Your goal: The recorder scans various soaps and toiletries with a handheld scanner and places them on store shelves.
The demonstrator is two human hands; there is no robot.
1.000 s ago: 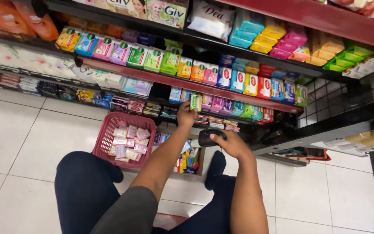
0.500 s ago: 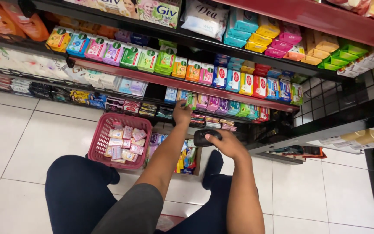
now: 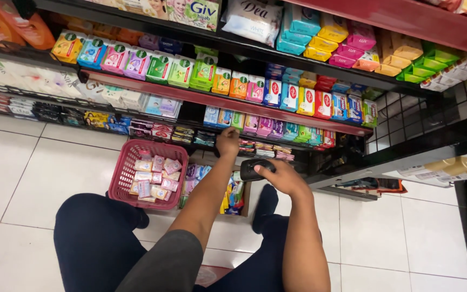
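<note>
The left hand [image 3: 228, 141] reaches down to the lowest shelf [image 3: 212, 141], fingers curled at the row of small flat packets [image 3: 260, 148] there, though whether its grip is closed on one I cannot tell. The right hand [image 3: 282, 177] hovers just to its right, above the floor, its grip wrapped firmly round a black handheld scanner [image 3: 252, 169] that points toward the shelf. A red plastic basket [image 3: 126, 167] filled with small pink and white packets [image 3: 152, 176] stands on the white tiled floor [image 3: 22, 162] to the left of both arms, just beside an open cardboard box of colourful packs [image 3: 232, 194].
</note>
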